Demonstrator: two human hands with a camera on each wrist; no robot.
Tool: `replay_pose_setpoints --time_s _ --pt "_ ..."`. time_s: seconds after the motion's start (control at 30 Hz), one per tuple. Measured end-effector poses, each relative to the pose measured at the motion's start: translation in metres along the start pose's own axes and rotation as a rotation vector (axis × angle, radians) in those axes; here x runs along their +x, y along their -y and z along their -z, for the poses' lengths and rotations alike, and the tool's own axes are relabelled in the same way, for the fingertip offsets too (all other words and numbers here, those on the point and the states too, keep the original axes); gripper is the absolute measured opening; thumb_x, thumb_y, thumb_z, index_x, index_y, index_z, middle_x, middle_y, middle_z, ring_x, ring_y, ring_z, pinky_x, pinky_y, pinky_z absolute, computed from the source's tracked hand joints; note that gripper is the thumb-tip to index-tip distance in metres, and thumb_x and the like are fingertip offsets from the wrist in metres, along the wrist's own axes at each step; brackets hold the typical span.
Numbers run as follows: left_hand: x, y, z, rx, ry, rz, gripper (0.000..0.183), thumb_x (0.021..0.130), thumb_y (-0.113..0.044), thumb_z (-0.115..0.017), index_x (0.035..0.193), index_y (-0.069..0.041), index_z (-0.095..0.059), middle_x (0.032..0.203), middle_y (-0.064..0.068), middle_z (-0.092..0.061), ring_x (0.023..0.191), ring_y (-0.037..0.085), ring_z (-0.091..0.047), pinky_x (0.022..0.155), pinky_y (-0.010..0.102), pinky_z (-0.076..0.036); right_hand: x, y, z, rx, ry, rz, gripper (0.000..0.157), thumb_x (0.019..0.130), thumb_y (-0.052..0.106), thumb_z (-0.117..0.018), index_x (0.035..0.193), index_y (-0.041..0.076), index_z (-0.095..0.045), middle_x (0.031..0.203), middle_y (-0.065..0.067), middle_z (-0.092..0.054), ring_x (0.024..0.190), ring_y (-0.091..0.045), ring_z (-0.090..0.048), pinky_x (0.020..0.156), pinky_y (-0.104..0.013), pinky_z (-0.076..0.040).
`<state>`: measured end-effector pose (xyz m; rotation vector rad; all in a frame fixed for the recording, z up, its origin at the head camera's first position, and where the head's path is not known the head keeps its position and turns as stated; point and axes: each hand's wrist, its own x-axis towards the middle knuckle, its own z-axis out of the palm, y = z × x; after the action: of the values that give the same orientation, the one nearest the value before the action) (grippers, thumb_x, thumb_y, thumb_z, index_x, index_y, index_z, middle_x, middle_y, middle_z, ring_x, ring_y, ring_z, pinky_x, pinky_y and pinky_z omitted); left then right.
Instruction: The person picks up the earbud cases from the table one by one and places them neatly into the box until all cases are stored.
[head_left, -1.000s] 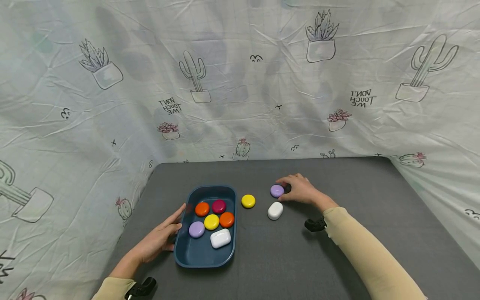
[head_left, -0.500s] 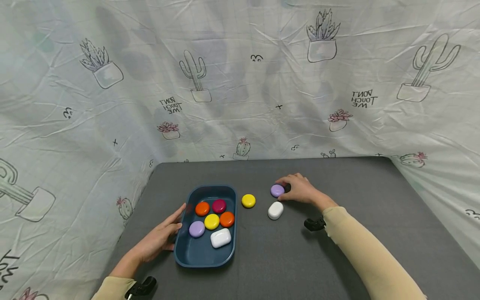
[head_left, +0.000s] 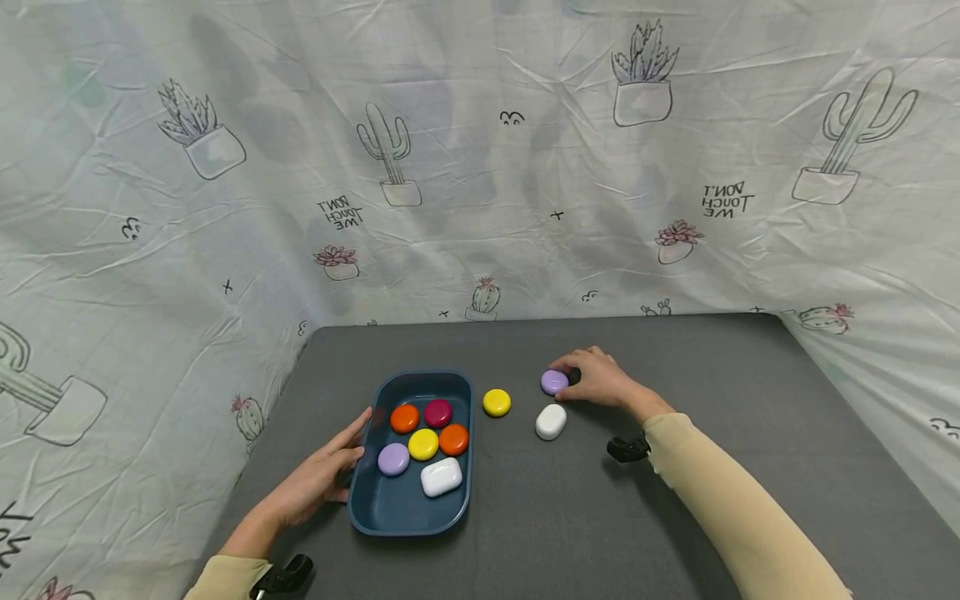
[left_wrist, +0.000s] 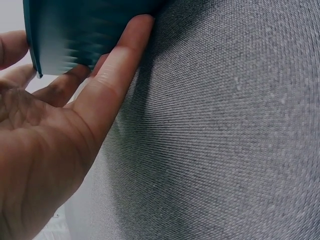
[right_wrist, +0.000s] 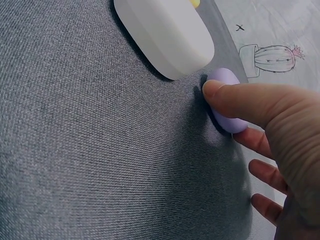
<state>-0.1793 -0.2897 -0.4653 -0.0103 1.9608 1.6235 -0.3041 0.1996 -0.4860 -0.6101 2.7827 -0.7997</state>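
Note:
My right hand (head_left: 603,379) pinches a smooth, glossy lavender disc (head_left: 554,382) between thumb and forefinger at the back of the table. The right wrist view shows the thumb on the near side of that lavender disc (right_wrist: 227,102), low over the cloth. Just in front of it lies a white rounded block (head_left: 551,422), and to its left a yellow disc (head_left: 497,402). My left hand (head_left: 318,479) rests with extended fingers against the left wall of a dark blue tray (head_left: 411,521). In the left wrist view its fingers (left_wrist: 107,82) lie along the tray's outer side.
Inside the tray lie two orange discs (head_left: 405,418), a crimson disc (head_left: 438,412), a yellow disc (head_left: 423,444), a lavender disc (head_left: 393,459) and a white rounded block (head_left: 441,477). A grey cloth covers the table (head_left: 555,533). A cactus-print curtain (head_left: 465,167) hangs behind and at both sides.

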Motion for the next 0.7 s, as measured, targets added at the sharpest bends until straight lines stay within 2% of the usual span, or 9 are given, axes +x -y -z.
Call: replay_pose_setpoints --time_s 0.17,0.37,0.57,0.7 --pt "0.0 0.001 0.0 0.006 -0.003 0.004 0.064 0.11 -0.036 -0.045 0.164 -0.043 -0.012 0.168 0.022 -0.004 0.144 0.054 -0.027 0.088 0.058 -0.054 -0.001 0.0 0.003 0.023 -0.005 -0.005 0.052 0.085 0.037 -0.084 0.132 0.02 -0.071 0.117 -0.003 -0.064 0.11 -0.028 -0.047 0.092 -0.055 -0.034" --pt "0.0 0.001 0.0 0.007 -0.007 0.007 0.064 0.11 -0.036 -0.045 0.164 -0.043 -0.012 0.168 0.022 -0.003 0.144 0.053 -0.027 0.088 0.058 -0.054 -0.002 0.005 0.014 0.061 -0.047 0.009 0.051 0.086 0.031 -0.085 0.133 0.018 -0.07 0.118 -0.004 -0.065 0.115 -0.031 -0.047 0.096 -0.058 -0.033" --pt "0.001 0.001 0.001 0.002 -0.004 0.005 0.064 0.11 -0.036 -0.045 0.164 -0.044 -0.011 0.167 0.023 -0.006 0.143 0.052 -0.031 0.088 0.057 -0.055 -0.002 0.017 0.029 0.135 -0.102 0.03 0.053 0.086 0.029 -0.085 0.135 0.02 -0.068 0.119 -0.001 -0.064 0.121 -0.034 -0.045 0.098 -0.055 -0.035" --pt "0.0 0.0 0.001 0.002 -0.009 0.011 0.064 0.11 -0.034 -0.045 0.164 -0.044 -0.012 0.167 0.023 -0.007 0.141 0.051 -0.033 0.087 0.056 -0.055 -0.002 0.029 0.037 0.154 -0.124 0.078 0.054 0.086 0.031 -0.085 0.136 0.02 -0.068 0.121 0.0 -0.064 0.119 -0.031 -0.045 0.096 -0.051 -0.037"
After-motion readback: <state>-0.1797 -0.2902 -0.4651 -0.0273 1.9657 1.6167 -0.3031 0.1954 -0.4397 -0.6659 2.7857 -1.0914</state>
